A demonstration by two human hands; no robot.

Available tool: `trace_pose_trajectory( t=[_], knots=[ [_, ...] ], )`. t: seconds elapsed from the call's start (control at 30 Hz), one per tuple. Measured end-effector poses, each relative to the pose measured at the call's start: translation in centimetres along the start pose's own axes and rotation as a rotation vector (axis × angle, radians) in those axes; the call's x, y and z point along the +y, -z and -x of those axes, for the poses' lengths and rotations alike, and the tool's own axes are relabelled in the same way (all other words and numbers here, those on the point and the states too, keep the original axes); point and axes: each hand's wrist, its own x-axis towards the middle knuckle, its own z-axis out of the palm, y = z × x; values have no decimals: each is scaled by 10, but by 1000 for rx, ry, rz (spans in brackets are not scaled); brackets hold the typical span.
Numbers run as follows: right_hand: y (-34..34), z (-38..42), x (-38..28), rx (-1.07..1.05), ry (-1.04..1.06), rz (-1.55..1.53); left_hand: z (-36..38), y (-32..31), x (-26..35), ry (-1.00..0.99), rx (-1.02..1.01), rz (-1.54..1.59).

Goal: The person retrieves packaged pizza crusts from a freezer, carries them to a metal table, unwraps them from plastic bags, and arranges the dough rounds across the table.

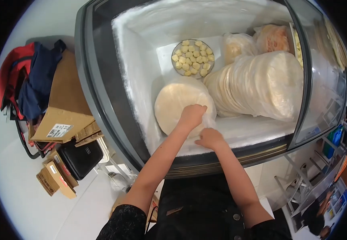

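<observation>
Inside an open chest freezer, a round stack of pale flat dough discs (173,100) in a clear plastic bag (210,114) lies on the freezer floor. My left hand (194,115) is over the right part of this stack, its fingers closed on the bag's plastic. Lower and to the right, at the stack's near edge, my right hand (211,138) is curled closed beside the loose plastic. Its fingertips are hidden, so what it grips cannot be made out. A longer row of similar bagged discs (257,86) leans on its side just to the right.
Behind the stack sits a round plate of small pale pieces (193,58). Other filled bags (272,39) stand at the back right. The frosted freezer wall (135,80) and dark rim (101,76) border the left. Cardboard boxes (67,96) stand outside; a person (315,214) is at lower right.
</observation>
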Motion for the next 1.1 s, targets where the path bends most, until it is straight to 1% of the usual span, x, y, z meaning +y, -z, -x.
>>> trace_pose_trajectory(
  t=[0.03,0.07,0.1,0.13,0.17,0.2,0.27,0.3,0.33,0.37,0.4,0.43,0.47,0.5,0.53,0.6,0.63,0.7,0.77,0.8,0.87,0.9,0.93,0.97,1.0,1.03,1.07,1.1],
  knots=[
    [-10,-18,2,81,127,-31,-5,7,6,19,84,-1],
    [-21,-36,3,162,253,-63,-8,12,10,7,74,-8],
    [-28,-51,3,172,247,-78,-10,16,12,24,146,9],
    [-35,-65,2,387,227,-144,-12,19,13,42,218,26],
    [-40,-77,4,600,203,-209,-13,21,15,33,206,18],
    [-50,-91,11,607,197,-224,-14,22,17,14,228,5],
    [-66,-113,21,943,167,-174,-17,22,19,-13,231,-14],
    [-60,-111,20,945,157,-189,-19,22,21,-72,224,-38],
    [-51,-107,19,1038,106,-111,-21,22,23,-130,219,-59],
    [-41,-103,17,1128,56,-28,-23,21,26,-133,208,-61],
    [-45,-112,24,1127,51,-35,-24,20,30,-87,138,-59],
    [-58,-129,37,1174,-32,68,-25,20,33,-38,69,-57],
    [-71,-147,50,1217,-114,172,-25,19,36,-36,63,-62],
    [-81,-164,64,1216,-115,164,-25,19,38,-25,50,-21],
    [-90,-180,79,1126,136,-597,-25,19,39,-13,37,21],
    [-91,-185,84,915,380,-1342,-23,17,37,-6,35,68],
    [-91,-185,84,970,324,-1195,-22,15,37,1,41,118],
    [-92,-187,83,1022,264,-1049,-15,14,38,15,55,138],
    [-99,-185,79,1067,130,-996,-8,13,40,24,71,159],
    [-97,-177,74,1080,83,-978,-3,12,40,58,85,112],
    [-56,-126,46,981,-203,-676,1,8,36,92,99,67],
    [-57,-130,49,979,-203,-677,3,5,32,97,101,-5],
    [-58,-139,54,886,-147,-1232,3,6,30,101,105,-80],
    [-61,-146,59,734,-77,-1777,2,7,28,102,106,-82],
    [-59,-142,59,732,-78,-1779,1,8,28,101,145,-46],
    [-55,-134,60,778,-94,-1018,-1,9,27,98,186,-7],
    [-51,-127,60,747,-99,-259,-3,10,27,100,186,-5],
    [-51,-123,61,743,-98,-258,-3,11,26,90,218,-5]
  ],
)
